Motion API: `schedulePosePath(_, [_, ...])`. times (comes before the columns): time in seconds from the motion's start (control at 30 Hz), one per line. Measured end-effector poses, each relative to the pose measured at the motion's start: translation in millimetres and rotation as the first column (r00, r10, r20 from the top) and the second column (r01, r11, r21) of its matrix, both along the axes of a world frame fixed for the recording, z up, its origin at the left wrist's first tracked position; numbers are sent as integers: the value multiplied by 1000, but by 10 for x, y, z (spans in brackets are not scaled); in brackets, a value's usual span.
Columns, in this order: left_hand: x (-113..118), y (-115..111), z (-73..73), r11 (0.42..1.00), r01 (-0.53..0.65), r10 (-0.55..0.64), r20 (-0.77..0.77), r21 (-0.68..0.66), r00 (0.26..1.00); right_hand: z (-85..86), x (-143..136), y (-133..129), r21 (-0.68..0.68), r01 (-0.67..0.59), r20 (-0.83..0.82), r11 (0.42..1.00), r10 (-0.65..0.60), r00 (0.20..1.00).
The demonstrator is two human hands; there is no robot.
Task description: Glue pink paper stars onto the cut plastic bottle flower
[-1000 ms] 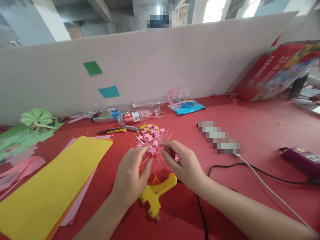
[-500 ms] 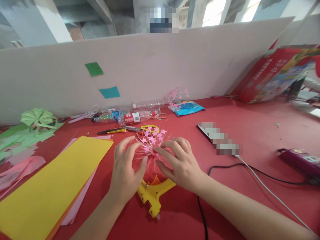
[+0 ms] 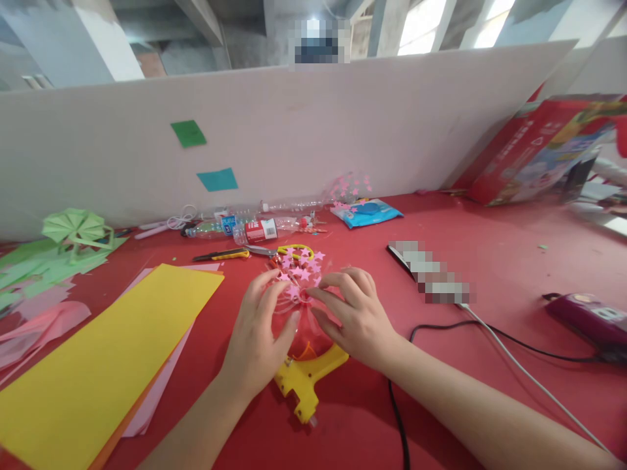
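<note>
Your left hand (image 3: 258,336) and right hand (image 3: 360,320) are hovering half-curled around the star-decorated plastic fringe (image 3: 302,274) (hold unclear); a low wrist could be knocking the glue gun (image 3: 304,384).

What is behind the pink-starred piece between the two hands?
Scissors lie behind it, blades and part of the yellow handle showing; the pink-starred piece hides some of the handle end.
</note>
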State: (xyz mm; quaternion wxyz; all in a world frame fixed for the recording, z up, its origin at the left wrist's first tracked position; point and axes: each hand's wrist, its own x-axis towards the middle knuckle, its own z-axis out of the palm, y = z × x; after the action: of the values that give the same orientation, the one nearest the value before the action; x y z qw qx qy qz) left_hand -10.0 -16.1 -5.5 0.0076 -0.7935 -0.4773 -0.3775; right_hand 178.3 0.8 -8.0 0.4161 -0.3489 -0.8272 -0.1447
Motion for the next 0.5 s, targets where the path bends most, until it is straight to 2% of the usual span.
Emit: schedulePosePath(0.5, [27,-13,24,999,51,-51,-14,7,999,14,-20,23,-42,-51,-109,998,46,993])
